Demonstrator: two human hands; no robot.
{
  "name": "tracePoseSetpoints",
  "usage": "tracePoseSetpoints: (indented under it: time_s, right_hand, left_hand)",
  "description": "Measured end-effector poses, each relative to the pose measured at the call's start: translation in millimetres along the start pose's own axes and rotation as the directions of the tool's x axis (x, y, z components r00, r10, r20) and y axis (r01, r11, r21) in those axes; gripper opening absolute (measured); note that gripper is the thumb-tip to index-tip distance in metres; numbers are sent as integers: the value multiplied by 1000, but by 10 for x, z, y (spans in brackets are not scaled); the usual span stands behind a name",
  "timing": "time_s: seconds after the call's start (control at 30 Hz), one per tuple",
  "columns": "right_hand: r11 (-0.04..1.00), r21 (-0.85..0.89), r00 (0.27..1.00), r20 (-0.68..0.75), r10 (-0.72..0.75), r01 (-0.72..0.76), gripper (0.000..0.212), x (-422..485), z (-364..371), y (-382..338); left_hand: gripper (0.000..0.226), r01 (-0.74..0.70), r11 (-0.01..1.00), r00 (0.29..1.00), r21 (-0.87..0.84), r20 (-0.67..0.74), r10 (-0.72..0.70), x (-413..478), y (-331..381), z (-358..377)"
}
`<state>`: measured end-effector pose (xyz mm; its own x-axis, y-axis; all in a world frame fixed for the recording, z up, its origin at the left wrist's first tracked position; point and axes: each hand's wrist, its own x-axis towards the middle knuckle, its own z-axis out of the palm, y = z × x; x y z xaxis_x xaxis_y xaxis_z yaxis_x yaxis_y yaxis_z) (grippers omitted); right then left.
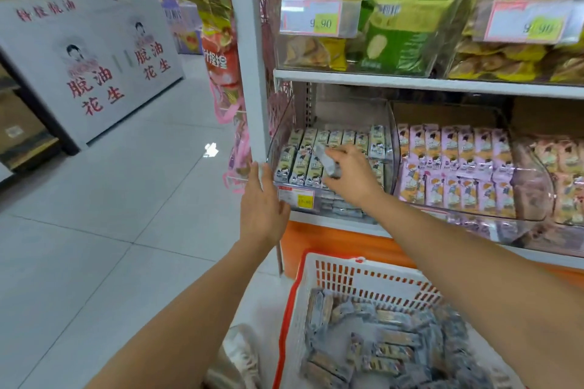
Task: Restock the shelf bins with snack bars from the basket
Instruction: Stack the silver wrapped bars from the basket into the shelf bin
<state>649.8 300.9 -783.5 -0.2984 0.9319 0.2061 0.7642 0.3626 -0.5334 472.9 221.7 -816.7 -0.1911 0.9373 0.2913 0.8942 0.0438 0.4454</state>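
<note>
My R hand [350, 175] pinches 1 grey-blue wrapped snack bar [327, 163] over far-left clear bin [284, 123], which holds 2 standing rows of bars [303, 164]. L hand [264, 202] flat, fingers straight, by bin's front-left corner. Near basket [363, 275]: loose pile [388, 344], too jumbled to count.

Single head-worn wide view — looks forward and down, close to the shelf bins [331, 148], basket [363, 281] just below.

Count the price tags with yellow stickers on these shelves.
3. Two on the upper shelf: price tag at left, another at right. One on the lower clear bin, beside the left hand. The right arm may hide more.
</note>
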Motion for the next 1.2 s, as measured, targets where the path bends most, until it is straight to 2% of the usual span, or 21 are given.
tracePoseSetpoints:
  time_s: [0.1,0.17,0.27,0.37,0.47,0.57,0.77,1.03,1.2]
  right_hand:
    - [993,118,990,142,-11,-6,52,32,5,30]
    - [980,197,990,140,-16,-12,47,42,-23,56]
    - [959,268,992,109,62,-90,56,66,-79,76]
    - [952,252,985,55,162,-171,63,109,-81,74]
    - [958,152,968,100,231,-244,82,158,-38,51]
    - [976,49,970,134,202,-210,78,224,52,-4]
    - [970,139,980,16,199,-200,61,468,203,-161]
    - [985,161,997,-42,63,-56,31,759,324,-203]
    - [992,111,997,49,57,-63,42,936,352,-184]
  left_hand:
    - [83,6,1000,1000,-15,6,-6,51,-30,74]
    - [83,20,1000,1000,-22,10,-20,64,-41,99]
    - [82,24,999,1000,-27,8,-24,91,-62,110]
    - [80,28,999,1000,-33,0,-28,140,-79,114]
    - [79,25,999,999,-40,-20,-26,163,-69,111]
    - [78,32,998,999,-47,-28,-33,178,-64,121]
    - [81,45,999,997,-29,-57,-47,205,-64,114]
    - [88,-24,1000,999,-6,-31,24,205,-162,185]
    - [88,-32,999,998,-30,-47,31,211,-175,218]
